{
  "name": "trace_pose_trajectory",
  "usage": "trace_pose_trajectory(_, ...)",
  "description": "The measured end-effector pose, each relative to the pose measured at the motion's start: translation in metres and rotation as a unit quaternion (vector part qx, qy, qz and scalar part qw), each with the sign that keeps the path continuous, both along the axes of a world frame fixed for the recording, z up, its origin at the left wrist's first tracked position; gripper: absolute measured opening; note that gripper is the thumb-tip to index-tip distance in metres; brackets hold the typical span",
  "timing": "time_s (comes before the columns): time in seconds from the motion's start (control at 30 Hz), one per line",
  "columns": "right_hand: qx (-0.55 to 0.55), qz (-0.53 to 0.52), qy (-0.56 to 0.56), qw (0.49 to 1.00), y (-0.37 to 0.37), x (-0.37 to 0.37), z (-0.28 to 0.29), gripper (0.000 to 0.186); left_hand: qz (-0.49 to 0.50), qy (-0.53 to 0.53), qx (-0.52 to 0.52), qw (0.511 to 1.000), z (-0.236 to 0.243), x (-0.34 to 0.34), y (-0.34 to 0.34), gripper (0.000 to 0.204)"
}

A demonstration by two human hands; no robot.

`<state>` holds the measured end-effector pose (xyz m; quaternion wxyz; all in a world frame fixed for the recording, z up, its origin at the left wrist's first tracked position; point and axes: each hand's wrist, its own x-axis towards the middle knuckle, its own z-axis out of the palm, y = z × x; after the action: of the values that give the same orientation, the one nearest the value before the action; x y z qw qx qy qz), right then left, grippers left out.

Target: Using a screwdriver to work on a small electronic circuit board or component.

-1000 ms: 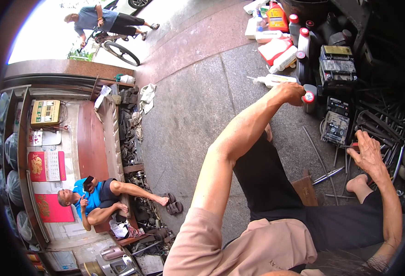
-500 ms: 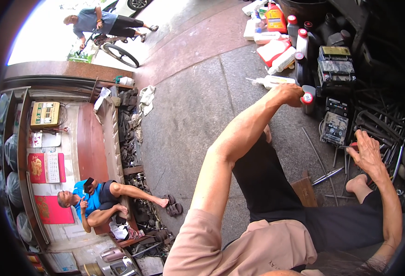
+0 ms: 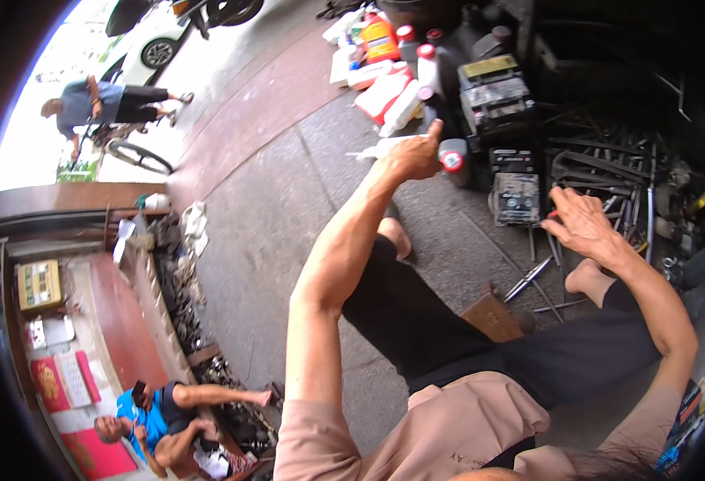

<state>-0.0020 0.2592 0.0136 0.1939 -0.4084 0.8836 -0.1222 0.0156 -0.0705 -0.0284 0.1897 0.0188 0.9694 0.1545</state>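
My left hand [image 3: 418, 154] reaches out over the floor, its index finger stretched out and its other fingers partly hidden. Just behind it lies a white bottle [image 3: 383, 149] with a thin spout. At its right is a grey bottle with a red cap [image 3: 452, 160]; I cannot make out whether they touch. My right hand [image 3: 585, 224] is closed around a small red-handled tool [image 3: 553, 214], mostly covered by the fingers. A dusty battery [image 3: 517, 198] stands left of that hand, and a heap of metal tools [image 3: 601, 172] lies beyond it.
More bottles [image 3: 426, 68] and a stacked battery [image 3: 493, 96] stand at the far side. Metal rods [image 3: 527, 279] and a wooden block [image 3: 490, 317] lie by my legs. A seated person [image 3: 154, 417] is at the left; another stands with a bicycle [image 3: 138, 156].
The view has swung, shifting the surroundings left. My left index finger now stretches out, where the hand looked more curled before. My right hand stays near the tools.
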Motion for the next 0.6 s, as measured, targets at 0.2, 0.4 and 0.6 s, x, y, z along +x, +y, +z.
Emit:
trace_pose_trajectory(0.2,-0.006,-0.008,0.008,1.000,0.004,-0.009,-0.008,0.029,0.112,0.133,-0.020,0.985,0.021,-0.082,-0.022,0.091)
trace_pose_trajectory(0.4,-0.014,0.015,0.016,1.000,0.013,-0.005,-0.023,0.029,0.166,0.069,0.075,0.981,0.119,-0.126,-0.001,0.082)
trace_pose_trajectory(0.6,0.052,0.020,-0.003,0.998,0.005,0.005,-0.009,0.039,0.147,0.083,0.054,0.984,0.141,-0.138,0.020,0.083)
